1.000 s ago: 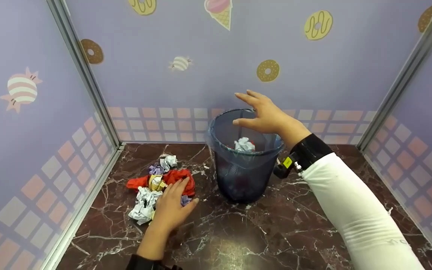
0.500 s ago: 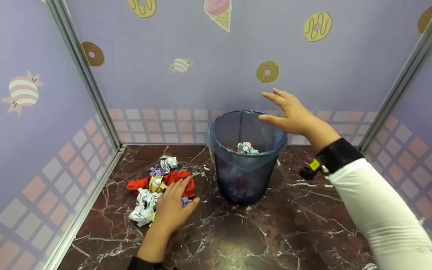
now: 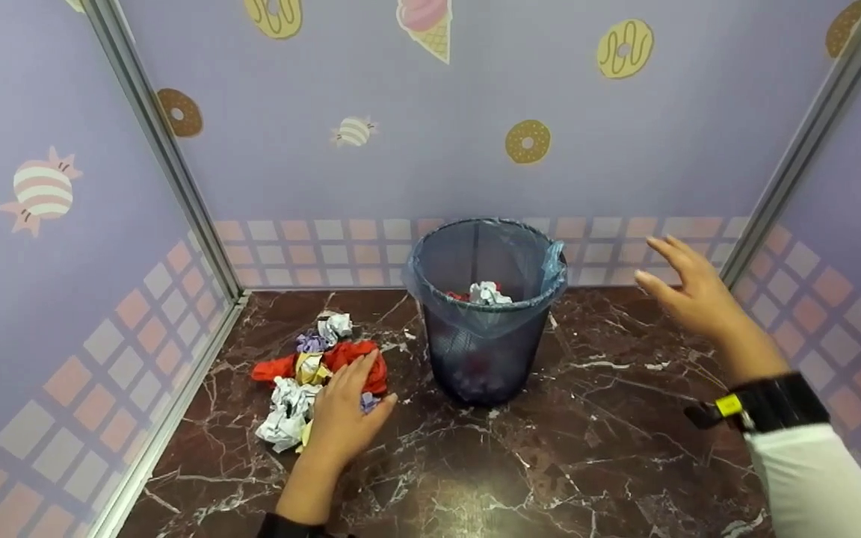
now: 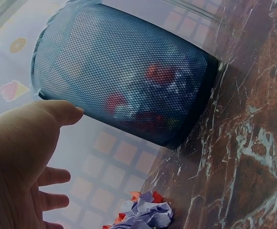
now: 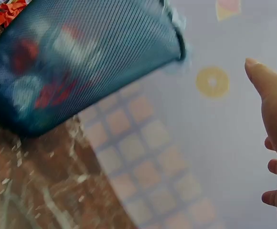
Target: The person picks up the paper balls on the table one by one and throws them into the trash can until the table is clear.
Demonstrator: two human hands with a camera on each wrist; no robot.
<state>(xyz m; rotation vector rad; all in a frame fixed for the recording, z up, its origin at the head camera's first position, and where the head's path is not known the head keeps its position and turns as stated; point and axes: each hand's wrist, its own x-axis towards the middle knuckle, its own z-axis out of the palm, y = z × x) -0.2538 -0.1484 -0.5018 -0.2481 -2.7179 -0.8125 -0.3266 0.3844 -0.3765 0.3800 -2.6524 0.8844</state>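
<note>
A dark mesh bin (image 3: 484, 306) with a blue liner stands on the marble floor near the back wall; crumpled white and red scraps (image 3: 484, 293) lie inside. To its left sits a pile of crumpled paper (image 3: 309, 372) in red, white, purple and yellow. My left hand (image 3: 344, 415) rests flat on the pile's near right side, fingers straight. My right hand (image 3: 688, 295) hovers open and empty to the right of the bin, apart from it. The left wrist view shows the bin (image 4: 129, 81) and part of the pile (image 4: 145, 214); the right wrist view shows the bin (image 5: 81, 62) too.
Lilac walls with doughnut and sweet pictures close in the left, back and right sides. Metal corner posts (image 3: 169, 164) stand at both back corners. Dark marble floor (image 3: 550, 448) stretches in front and to the right of the bin.
My right hand has moved from above the bin's mouth out to the right and lower, empty. The left hand has stayed on the paper pile.
</note>
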